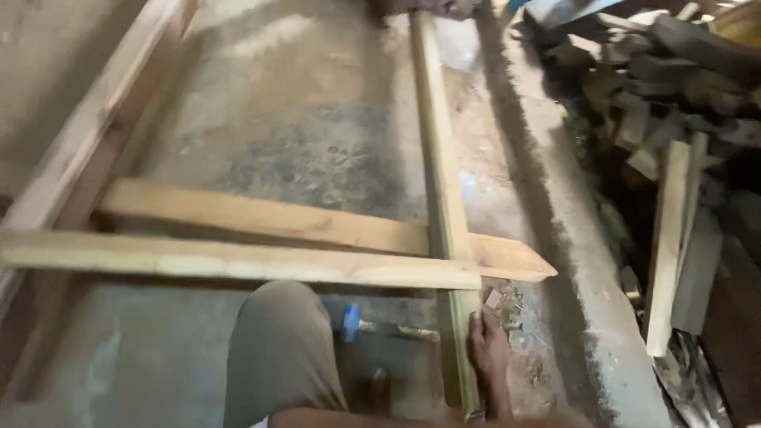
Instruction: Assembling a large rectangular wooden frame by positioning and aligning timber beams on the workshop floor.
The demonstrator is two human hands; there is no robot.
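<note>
- Right hand: nearest item, low in the frame, lying palm-down and loosely spread against the near end of a long, pale, square-edged timber rail. Fingers rest on the wood's right edge; not clenched around it.
- Left hand: not visible; its state cannot be told. A forearm crosses the bottom edge, and a knee in grey-green trousers fills the lower centre.
- Blue-headed tool with a pale wooden handle: lies on the floor just beside the knee, its handle running towards the rail. Untouched.
- Small pale wood offcut: on the floor just beyond the fingertips, among chips and dust.
- Long timber rail: runs away from the person across the dusty grey concrete floor, from the right hand to the far edge of view. By its look: stiff, rough-sawn, moderately heavy, unlikely to slip; best held around its narrow faces near the end, or pressed flat to steady it.
- Two pale crosswise planks: laid across the rail. The farther one ends in a tapered point past the rail's right side.
- Reddish-brown timber beam: along the left, at the planks' left ends.
- Raised concrete kerb: right of the rail.
- Heap of dark scrap wood and pale battens: farthest right, well apart.
</note>
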